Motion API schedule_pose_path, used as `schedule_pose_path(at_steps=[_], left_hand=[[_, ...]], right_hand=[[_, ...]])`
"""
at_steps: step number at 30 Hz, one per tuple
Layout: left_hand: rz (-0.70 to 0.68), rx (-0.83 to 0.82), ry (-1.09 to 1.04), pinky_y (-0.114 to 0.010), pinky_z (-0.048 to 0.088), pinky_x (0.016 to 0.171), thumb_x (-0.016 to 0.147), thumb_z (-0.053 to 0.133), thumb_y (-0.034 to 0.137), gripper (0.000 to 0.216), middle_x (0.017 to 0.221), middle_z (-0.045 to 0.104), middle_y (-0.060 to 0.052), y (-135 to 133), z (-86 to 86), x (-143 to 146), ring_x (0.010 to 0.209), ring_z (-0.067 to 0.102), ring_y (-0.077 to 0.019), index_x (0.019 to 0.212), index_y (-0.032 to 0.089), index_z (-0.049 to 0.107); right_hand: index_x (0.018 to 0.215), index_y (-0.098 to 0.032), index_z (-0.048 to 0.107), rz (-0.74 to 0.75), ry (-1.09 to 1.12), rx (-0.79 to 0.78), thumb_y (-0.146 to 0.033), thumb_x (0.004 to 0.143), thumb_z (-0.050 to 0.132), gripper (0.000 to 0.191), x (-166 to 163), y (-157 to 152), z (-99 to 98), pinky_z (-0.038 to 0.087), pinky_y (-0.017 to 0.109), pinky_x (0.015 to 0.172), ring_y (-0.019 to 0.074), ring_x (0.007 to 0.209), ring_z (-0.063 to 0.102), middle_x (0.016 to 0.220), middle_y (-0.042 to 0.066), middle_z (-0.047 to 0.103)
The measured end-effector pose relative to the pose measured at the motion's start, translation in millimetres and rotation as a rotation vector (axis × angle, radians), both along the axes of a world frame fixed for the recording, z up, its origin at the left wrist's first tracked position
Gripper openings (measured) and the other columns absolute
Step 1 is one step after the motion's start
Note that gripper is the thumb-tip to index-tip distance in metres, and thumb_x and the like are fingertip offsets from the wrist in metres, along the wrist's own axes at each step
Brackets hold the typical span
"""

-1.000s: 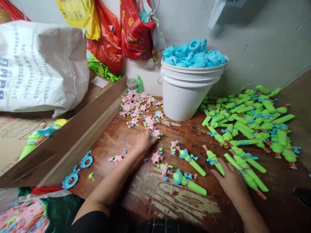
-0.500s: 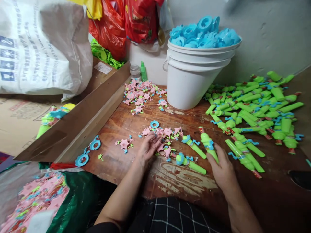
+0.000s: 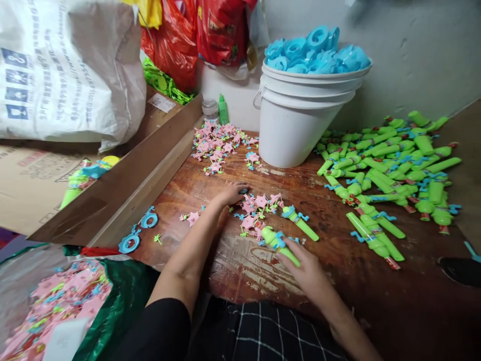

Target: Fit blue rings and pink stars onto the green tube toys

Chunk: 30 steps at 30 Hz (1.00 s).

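Observation:
My left hand (image 3: 232, 193) reaches across the worn wooden table (image 3: 240, 265), its fingers curled over a small blue ring at the edge of a cluster of pink star pieces (image 3: 259, 205). My right hand (image 3: 305, 265) is closed around a green toy stick (image 3: 278, 242) with a blue clip, held just above the table. Another green stick with a blue clip (image 3: 299, 222) lies beside it to the right.
A white bucket (image 3: 296, 130) heaped with blue rings stands at the back. A large pile of green sticks (image 3: 391, 165) covers the right side. More pink stars (image 3: 218, 143) lie at the back left. Blue ring parts (image 3: 137, 233) rest by a brown board (image 3: 124, 180).
My right hand moved left off the stick on the right and closed on the nearer green stick. My left hand slid forward onto the blue ring.

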<state>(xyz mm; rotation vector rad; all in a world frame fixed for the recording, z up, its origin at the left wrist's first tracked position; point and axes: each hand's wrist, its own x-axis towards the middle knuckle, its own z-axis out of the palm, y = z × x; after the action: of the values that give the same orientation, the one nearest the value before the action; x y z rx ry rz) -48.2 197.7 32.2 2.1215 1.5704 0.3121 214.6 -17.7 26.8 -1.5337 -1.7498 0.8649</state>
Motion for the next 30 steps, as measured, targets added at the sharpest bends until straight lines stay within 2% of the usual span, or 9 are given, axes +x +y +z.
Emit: schedule_pose_path(at_steps=[7, 10, 13, 16, 19, 21, 23, 26, 30], left_hand=[[0.504, 0.226, -0.008, -0.056, 0.037, 0.113, 0.098, 0.052, 0.017, 0.033, 0.13, 0.055, -0.021, -39.3, 10.6, -33.2, 0.127, 0.048, -0.0381, 0.127, 0.013, 0.066], [0.612, 0.244, -0.685, -0.046, 0.042, 0.112, 0.1, 0.055, 0.032, 0.032, 0.126, 0.06, -0.016, -78.3, 22.2, -16.7, 0.122, 0.055, -0.0307, 0.126, 0.016, 0.067], [0.575, -0.15, -1.534, -0.04, 0.052, 0.097, 0.089, 0.072, 0.052, 0.056, 0.118, 0.065, -0.014, -124.3, 30.9, 27.6, 0.106, 0.065, -0.029, 0.131, 0.016, 0.062], [0.474, -0.525, -1.769, -0.041, 0.051, 0.101, 0.083, 0.083, 0.046, 0.071, 0.122, 0.065, -0.016, -166.2, 34.6, 71.6, 0.113, 0.064, -0.0317, 0.14, 0.015, 0.054], [0.402, -0.522, -1.814, -0.043, 0.045, 0.11, 0.083, 0.084, 0.039, 0.073, 0.133, 0.061, -0.017, -196.7, 34.6, 92.7, 0.126, 0.057, -0.0338, 0.143, 0.014, 0.051], [0.315, -0.512, -1.796, -0.043, 0.041, 0.114, 0.086, 0.082, 0.038, 0.071, 0.139, 0.057, -0.017, -210.2, 33.6, 93.9, 0.133, 0.051, -0.0344, 0.145, 0.015, 0.05], [0.2, -0.544, -1.734, -0.044, 0.037, 0.117, 0.09, 0.079, 0.039, 0.068, 0.142, 0.055, -0.017, -216.6, 31.2, 88.8, 0.137, 0.047, -0.0347, 0.147, 0.016, 0.05], [0.098, -0.47, -1.499, -0.045, 0.035, 0.119, 0.098, 0.069, 0.046, 0.061, 0.145, 0.052, -0.016, -208.0, 20.5, 75.8, 0.141, 0.043, -0.0337, 0.148, 0.02, 0.048], [0.44, 0.091, -0.922, -0.052, 0.027, 0.123, 0.101, 0.06, 0.039, 0.059, 0.15, 0.045, -0.015, -170.9, -10.9, 55.4, 0.141, 0.039, -0.0324, 0.154, 0.023, 0.038]], right_hand=[[0.124, -0.013, 0.071, -0.127, -0.147, 0.097, -0.052, 0.096, 0.051, 0.052, 8.0, 1.2, -11.1, 0.06, 0.048, 0.089, 0.035, 0.107, 0.074, 0.12, 0.021, 0.075], [0.121, -0.012, 0.071, -0.135, -0.126, 0.142, -0.056, 0.098, 0.05, 0.054, 5.9, 6.0, -1.8, 0.061, 0.044, 0.085, 0.0336, 0.101, 0.076, 0.112, 0.02, 0.077], [0.12, -0.016, 0.071, -0.072, -0.08, 0.197, -0.056, 0.1, 0.052, 0.049, -8.4, 5.6, 11.0, 0.06, 0.039, 0.086, 0.0301, 0.101, 0.075, 0.112, 0.016, 0.078], [0.123, -0.019, 0.07, -0.018, -0.067, 0.212, -0.052, 0.1, 0.055, 0.043, -22.2, -0.1, 19.3, 0.058, 0.041, 0.091, 0.0307, 0.108, 0.073, 0.119, 0.015, 0.076], [0.121, -0.02, 0.068, -0.038, 0.061, 0.102, -0.052, 0.096, 0.06, 0.041, -25.3, -10.8, 23.4, 0.058, 0.04, 0.087, 0.0306, 0.104, 0.073, 0.116, 0.015, 0.076], [0.114, -0.021, 0.066, -0.037, 0.307, -0.153, -0.057, 0.093, 0.063, 0.041, -22.3, -19.2, 24.7, 0.056, 0.032, 0.064, 0.0227, 0.075, 0.071, 0.095, 0.01, 0.076], [0.1, -0.022, 0.061, 0.015, 0.637, -0.525, -0.066, 0.09, 0.062, 0.045, -18.5, -26.2, 24.4, 0.038, 0.024, 0.041, 0.0107, 0.043, 0.048, 0.069, 0.0, 0.064], [0.085, -0.021, 0.05, 0.065, 0.947, -0.857, -0.075, 0.085, 0.062, 0.055, -15.2, -28.9, 20.7, 0.018, 0.019, 0.036, 0.0023, 0.034, 0.022, 0.057, -0.007, 0.049], [0.093, -0.02, 0.057, -0.064, 0.777, -0.751, -0.066, 0.083, 0.072, 0.05, -12.4, -17.9, 12.7, 0.016, 0.018, 0.039, 0.0041, 0.042, 0.031, 0.063, -0.005, 0.053]])
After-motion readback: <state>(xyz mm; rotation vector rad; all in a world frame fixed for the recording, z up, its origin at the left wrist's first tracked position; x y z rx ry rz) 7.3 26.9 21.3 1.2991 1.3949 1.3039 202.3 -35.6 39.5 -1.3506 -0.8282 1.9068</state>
